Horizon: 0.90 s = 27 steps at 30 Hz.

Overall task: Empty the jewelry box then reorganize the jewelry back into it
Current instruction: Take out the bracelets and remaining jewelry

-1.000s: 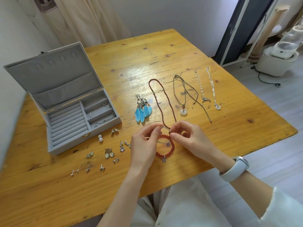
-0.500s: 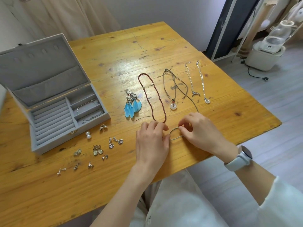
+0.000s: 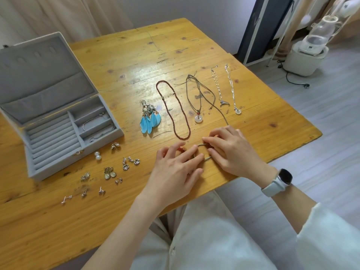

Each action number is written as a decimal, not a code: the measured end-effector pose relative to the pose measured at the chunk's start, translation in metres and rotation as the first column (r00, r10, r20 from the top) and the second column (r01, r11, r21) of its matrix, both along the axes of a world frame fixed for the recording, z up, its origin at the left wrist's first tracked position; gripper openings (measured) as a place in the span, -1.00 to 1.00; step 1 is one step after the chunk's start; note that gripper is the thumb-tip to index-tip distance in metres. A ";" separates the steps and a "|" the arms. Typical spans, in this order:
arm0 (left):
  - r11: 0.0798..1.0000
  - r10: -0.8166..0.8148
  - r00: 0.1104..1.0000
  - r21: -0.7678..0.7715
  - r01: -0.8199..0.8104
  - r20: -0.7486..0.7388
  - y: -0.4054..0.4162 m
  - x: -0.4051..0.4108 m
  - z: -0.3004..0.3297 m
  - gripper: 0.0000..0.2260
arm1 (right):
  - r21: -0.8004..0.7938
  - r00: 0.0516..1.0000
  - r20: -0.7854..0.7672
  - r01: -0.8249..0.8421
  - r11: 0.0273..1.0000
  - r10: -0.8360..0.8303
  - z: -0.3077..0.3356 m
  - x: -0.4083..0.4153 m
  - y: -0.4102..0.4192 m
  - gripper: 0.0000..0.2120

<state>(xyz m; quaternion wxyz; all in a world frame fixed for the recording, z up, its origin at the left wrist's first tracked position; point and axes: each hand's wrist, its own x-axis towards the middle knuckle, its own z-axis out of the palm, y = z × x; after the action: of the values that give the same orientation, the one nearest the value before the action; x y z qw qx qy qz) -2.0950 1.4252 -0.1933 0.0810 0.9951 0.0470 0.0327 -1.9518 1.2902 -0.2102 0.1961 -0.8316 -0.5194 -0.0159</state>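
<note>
The grey jewelry box (image 3: 78,162) stands open at the table's left, with thin silver chains (image 3: 93,119) in its right compartments. My left hand (image 3: 175,172) lies flat with spread fingers over a red bead bracelet (image 3: 181,150), which is mostly hidden. My right hand (image 3: 231,151) rests beside it, fingertips touching a thin silver bangle (image 3: 207,158) on the wood. Behind my hands lie blue feather earrings (image 3: 150,119), a dark red bead necklace (image 3: 175,114), a cord necklace with a white ring pendant (image 3: 198,118) and two silver chains (image 3: 224,102). Several small earrings (image 3: 109,172) and pearl studs (image 3: 98,155) lie in front of the box.
The wooden table (image 3: 136,55) ends close to my body and on the right. On the floor to the right stand a white appliance (image 3: 307,55) with a cable and a dark door frame (image 3: 259,30). A curtain hangs behind the table.
Both hands came down from holding the red bracelet and bangle above the table to lying on them on the wood. The left fingers have spread out flat.
</note>
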 end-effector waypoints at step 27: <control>0.659 0.752 0.654 -0.106 -0.745 0.086 0.212 -0.064 0.023 -0.66 | -0.196 0.976 0.031 -0.207 0.959 0.217 0.055 -0.044 0.286 -0.74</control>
<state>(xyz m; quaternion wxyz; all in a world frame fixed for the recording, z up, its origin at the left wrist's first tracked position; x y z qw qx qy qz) -2.1590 1.6377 -0.1705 0.0933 0.8805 0.4485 0.1222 -1.9960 1.5761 -0.1552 0.1023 -0.7855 -0.6094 0.0337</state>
